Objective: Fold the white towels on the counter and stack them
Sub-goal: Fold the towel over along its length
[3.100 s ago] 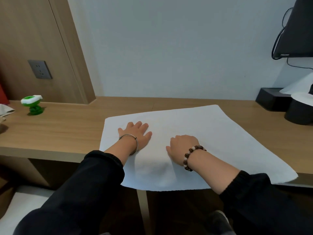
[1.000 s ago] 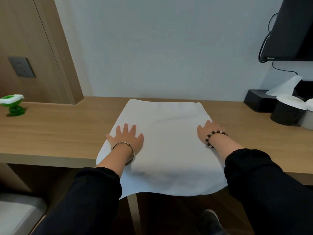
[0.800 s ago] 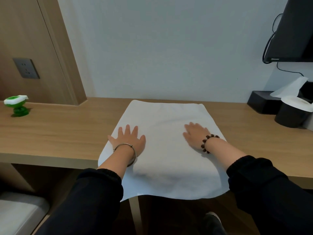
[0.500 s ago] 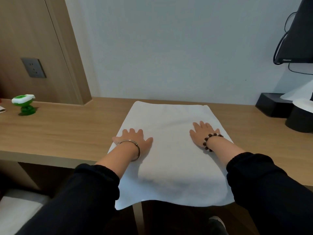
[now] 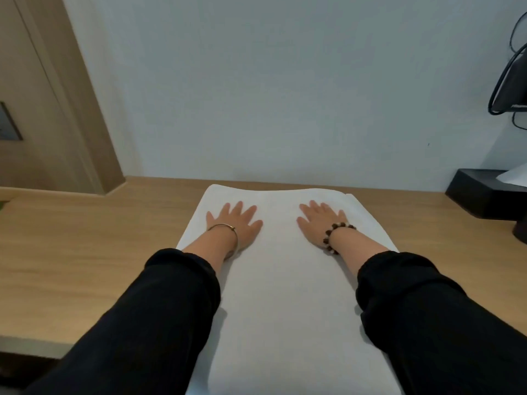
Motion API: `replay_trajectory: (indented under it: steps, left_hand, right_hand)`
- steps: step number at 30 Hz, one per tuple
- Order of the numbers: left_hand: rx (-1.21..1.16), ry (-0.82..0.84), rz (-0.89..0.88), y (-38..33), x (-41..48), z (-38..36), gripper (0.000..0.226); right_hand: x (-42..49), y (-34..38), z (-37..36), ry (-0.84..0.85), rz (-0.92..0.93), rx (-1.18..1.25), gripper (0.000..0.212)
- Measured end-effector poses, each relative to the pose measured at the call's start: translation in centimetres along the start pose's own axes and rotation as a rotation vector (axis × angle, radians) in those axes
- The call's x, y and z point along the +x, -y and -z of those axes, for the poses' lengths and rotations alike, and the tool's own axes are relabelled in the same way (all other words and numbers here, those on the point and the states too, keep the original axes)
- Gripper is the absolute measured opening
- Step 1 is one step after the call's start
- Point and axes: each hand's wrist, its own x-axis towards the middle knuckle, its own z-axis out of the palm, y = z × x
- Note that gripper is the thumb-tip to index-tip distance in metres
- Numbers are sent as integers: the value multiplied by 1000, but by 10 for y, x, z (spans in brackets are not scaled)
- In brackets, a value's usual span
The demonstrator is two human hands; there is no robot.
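One towel [image 5: 281, 286], two hands [image 5: 236, 223] [image 5: 319, 223], one black box [image 5: 482, 195]

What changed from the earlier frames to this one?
The white towel, spread wide at first, now lies folded narrower. The left hand and right hand slid flat toward its far edge, gripping nothing. It stays on the counter, near end overhanging.

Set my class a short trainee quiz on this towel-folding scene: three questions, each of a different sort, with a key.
1. True or false: the left hand and the right hand both lie flat, fingers spread, on the white towel.
2. Which wrist wears the beaded bracelet? A) left B) right
3. Fill in: the towel's near end overhangs the counter's ____ edge.

Key: 1 true; 2 B; 3 front.
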Motion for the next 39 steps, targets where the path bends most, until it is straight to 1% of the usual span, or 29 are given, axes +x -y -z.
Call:
replay_trajectory:
  steps: [4,8,11,17,21,23,25,26,27,28,29,31,33,34,36,39]
  left_hand:
    - [12,-29,88,35,29,3,59]
    - [-45,-64,121,53,44,2,59]
    - [-79,-75,151,56,48,3,59]
    - [-152,-105,255,57,56,9,50]
    - [-177,-241,282,56,60,17,36]
    - [-209,-274,286,54,65,24,35]
    - [-304,-266,333,54,70,31,34]
    - [-363,-259,362,55,72,35,31]
    - [-402,-261,393,56,73,39,26]
    - [-410,-274,428,55,71,43,22]
    - [-376,-299,458,53,69,48,18]
    - [-236,-383,464,45,65,62,12]
    - [-198,-490,420,38,65,78,11]
    - [-235,-550,405,37,65,88,13]
    - [-380,-705,388,37,61,106,13]
    - [-657,-913,317,39,46,124,5]
  right_hand:
    - [18,-41,6,-36,-125,-4,57]
    - [34,-57,8,-65,-201,16,58]
    - [42,-66,11,-41,-254,11,59]
    - [58,-77,27,25,-225,70,51]
    - [61,-82,50,0,-216,-13,36]
    - [62,-80,59,48,-259,-18,35]
    - [62,-77,67,148,-320,-57,40]
    - [60,-76,72,194,-347,-97,42]
    - [60,-75,73,193,-390,-118,39]
    - [61,-75,74,167,-442,-98,29]
    - [61,-73,76,109,-465,-46,27]
    - [59,-69,80,-7,-487,3,35]
    - [59,-67,85,-151,-480,53,32]
    - [59,-67,90,-255,-477,99,29]
    - [54,-65,105,-491,-490,218,26]
    - [41,-59,131,-785,-412,375,13]
